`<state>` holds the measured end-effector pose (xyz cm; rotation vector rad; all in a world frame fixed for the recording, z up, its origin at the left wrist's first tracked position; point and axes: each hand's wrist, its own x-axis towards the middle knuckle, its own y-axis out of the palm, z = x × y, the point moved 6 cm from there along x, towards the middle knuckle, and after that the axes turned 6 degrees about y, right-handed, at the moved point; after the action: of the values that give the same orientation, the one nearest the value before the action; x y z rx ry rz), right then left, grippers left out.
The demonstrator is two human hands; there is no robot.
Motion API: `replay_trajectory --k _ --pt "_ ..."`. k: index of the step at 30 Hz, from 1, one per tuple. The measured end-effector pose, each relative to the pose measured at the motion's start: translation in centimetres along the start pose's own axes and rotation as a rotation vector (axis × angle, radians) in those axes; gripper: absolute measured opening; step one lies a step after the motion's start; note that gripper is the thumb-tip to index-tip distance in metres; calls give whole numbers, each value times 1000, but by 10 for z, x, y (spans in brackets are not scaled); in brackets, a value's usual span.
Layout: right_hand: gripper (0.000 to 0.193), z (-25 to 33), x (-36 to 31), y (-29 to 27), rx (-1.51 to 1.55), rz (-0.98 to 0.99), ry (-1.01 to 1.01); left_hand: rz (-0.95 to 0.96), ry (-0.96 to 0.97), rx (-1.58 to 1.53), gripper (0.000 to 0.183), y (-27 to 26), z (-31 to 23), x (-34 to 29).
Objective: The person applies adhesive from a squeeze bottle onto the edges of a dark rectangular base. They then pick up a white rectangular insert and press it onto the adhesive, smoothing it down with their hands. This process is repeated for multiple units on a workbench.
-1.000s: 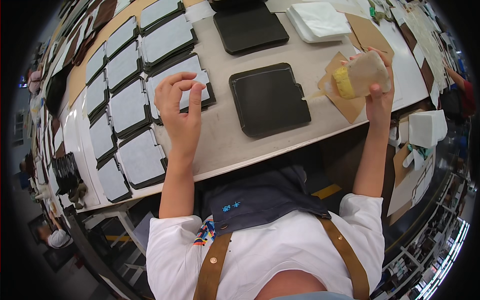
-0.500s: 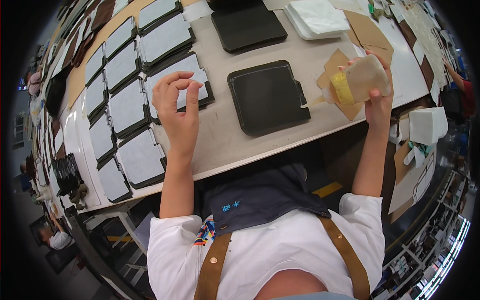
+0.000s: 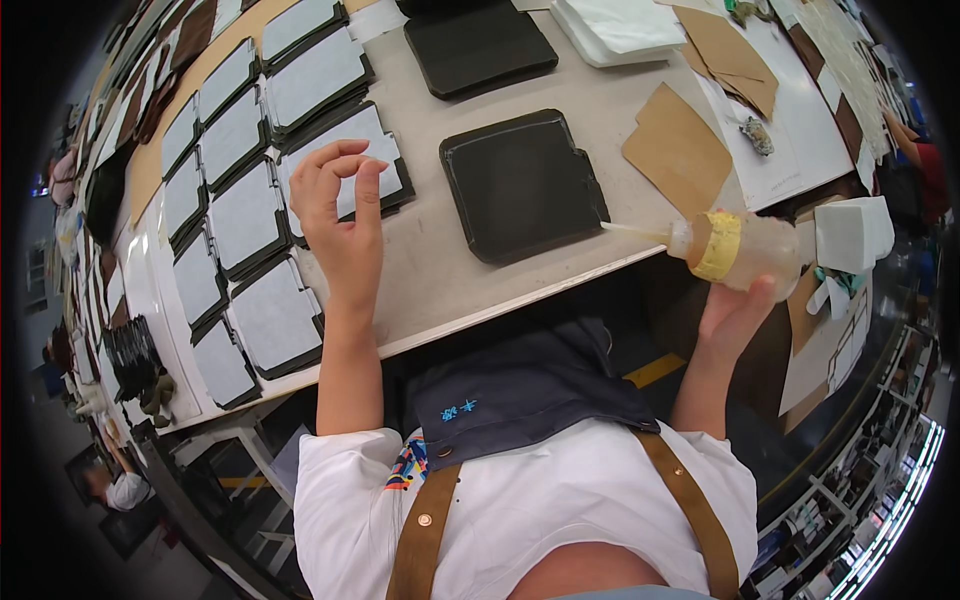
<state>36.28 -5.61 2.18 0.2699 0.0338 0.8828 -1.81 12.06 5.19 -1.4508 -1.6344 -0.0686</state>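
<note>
- The dark panel (image 3: 525, 190) is laid flat on the table (image 3: 430, 285), between both hands.
- Its lower right corner is met, or nearly, by the nozzle (image 3: 640, 233) of the bottle (image 3: 768, 255), whose long axis is aimed leftward.
- The bottle is gripped by the right hand (image 3: 738, 310).
- The left hand (image 3: 340, 205), nearer the panel, is loosely curled, seemingly unfilled.

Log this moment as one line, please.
right hand: gripping yellow-banded bottle | nozzle: tip at edge of black panel, contact unclear | left hand: empty, near white-faced panels
</note>
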Motion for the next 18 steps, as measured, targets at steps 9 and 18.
replay_trajectory --k 9,18 --pt "88 8 -29 29 -182 -87 -336 -6 11 -2 12 1 1 0" --pt "91 1 -44 48 -92 52 -407 -13 14 -21 12 0 -1 1"
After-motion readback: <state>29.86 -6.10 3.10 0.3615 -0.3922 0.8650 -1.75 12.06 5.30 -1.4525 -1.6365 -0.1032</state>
